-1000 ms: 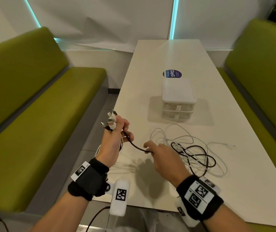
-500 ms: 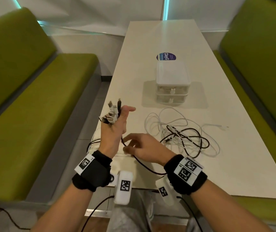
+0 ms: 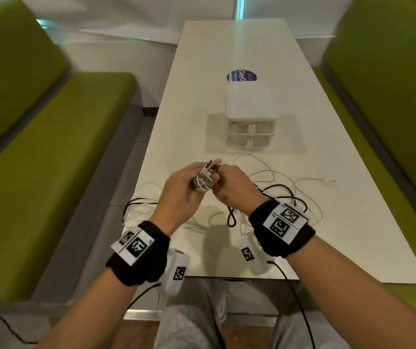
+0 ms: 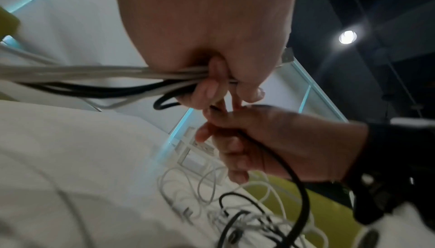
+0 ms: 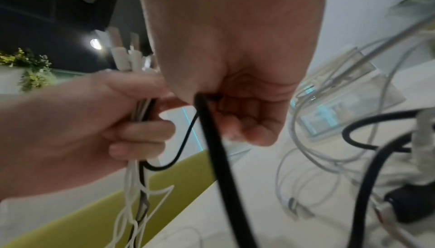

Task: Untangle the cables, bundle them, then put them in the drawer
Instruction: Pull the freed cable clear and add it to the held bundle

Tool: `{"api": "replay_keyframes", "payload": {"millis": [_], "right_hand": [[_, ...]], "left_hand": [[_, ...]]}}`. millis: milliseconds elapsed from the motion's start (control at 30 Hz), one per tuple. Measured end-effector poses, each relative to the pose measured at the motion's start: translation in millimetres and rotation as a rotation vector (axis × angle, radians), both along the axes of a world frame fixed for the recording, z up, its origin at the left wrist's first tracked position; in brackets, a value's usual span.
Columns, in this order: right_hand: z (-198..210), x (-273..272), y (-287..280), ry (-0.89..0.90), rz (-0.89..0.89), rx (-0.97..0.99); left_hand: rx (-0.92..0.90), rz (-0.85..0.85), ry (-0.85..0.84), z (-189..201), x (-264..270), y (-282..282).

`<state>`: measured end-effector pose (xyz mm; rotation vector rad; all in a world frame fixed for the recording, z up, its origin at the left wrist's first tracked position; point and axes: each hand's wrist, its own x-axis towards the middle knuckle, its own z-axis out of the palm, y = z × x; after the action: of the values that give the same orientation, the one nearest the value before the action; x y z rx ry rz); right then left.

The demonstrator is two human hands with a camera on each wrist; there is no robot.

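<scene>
My left hand (image 3: 184, 191) grips a bunch of white and black cable ends (image 3: 205, 176) above the near part of the white table (image 3: 353, 235), plugs sticking up past the fingers. The same bunch (image 4: 141, 77) runs out of the left fist (image 4: 223, 77). My right hand (image 3: 232, 185) touches the left and pinches a black cable (image 5: 219, 159) that hangs down from its curled fingers (image 5: 247, 121). Loose white and black cables (image 3: 285, 195) lie tangled on the table to the right. A small white two-drawer box (image 3: 251, 114) stands beyond them, both drawers closed.
Green bench seats (image 3: 50, 159) flank the table on both sides. A round blue sticker (image 3: 241, 76) lies on the table behind the drawer box. Some cable loops (image 3: 136, 205) hang over the table's left edge.
My right hand has come up from the table with the black cable to meet the left hand at the plug bunch. The left hand moved right, over the table.
</scene>
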<state>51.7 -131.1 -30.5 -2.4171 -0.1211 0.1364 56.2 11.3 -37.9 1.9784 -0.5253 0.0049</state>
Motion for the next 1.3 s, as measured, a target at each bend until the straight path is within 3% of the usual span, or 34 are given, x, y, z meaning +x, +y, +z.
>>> {"api": "replay_keyframes", "payload": {"millis": [100,167,233,333,433,500,567,700,767,833,933,1100,1200,1300], "right_hand": [[1.3,-9.9,-1.1,0.045,-0.033,0.056],[-1.5,-15.1,-5.0,0.032,-0.061,0.074],[-4.4,-19.8,-6.4,0.039,-0.079,0.157],[-13.1,-28.1,-7.9,0.058,-0.103,0.273],[-23.7,-35.9,-17.2,0.076,-0.073,0.304],[-27.0,-38.8,-25.7,0.019,-0.029,0.223],[-27.3,-39.9,-31.3,-0.038,-0.009,0.192],[-28.3,-37.4,-30.3,-0.101,-0.064,0.192],[-30.7,-37.6,-26.3,-0.099,-0.067,0.126],[-32.3,-37.6,-22.5,-0.073,-0.047,0.075],[-32.0,-36.8,-21.0,-0.108,-0.033,0.071],[-33.1,-33.2,-28.7,-0.139,-0.017,0.094],[-31.3,-33.9,-29.7,-0.118,-0.006,0.093],[-31.1,-37.2,-31.6,-0.103,0.020,0.044]], "left_hand": [[0.182,0.100,-0.075,-13.1,1.2,2.0],[0.271,0.092,-0.030,-14.1,-0.9,2.5],[0.319,0.064,0.024,-10.1,-2.1,3.6],[0.395,0.119,-0.052,1.1,-0.5,6.3],[0.192,0.323,-0.041,17.6,9.5,15.3],[-0.003,0.488,0.023,24.6,21.4,27.5],[-0.086,0.560,0.075,25.0,29.1,37.1],[-0.030,0.521,0.032,19.1,16.2,26.6],[-0.011,0.430,-0.150,16.4,1.9,16.9],[0.131,0.267,-0.292,6.3,-12.1,5.9],[0.283,0.039,-0.224,-13.3,-22.2,-5.0],[0.434,0.006,-0.125,-13.2,-8.8,-3.0],[0.323,-0.007,-0.051,-1.3,-5.8,0.1],[-0.024,0.125,0.059,16.7,-1.5,9.6]]}}
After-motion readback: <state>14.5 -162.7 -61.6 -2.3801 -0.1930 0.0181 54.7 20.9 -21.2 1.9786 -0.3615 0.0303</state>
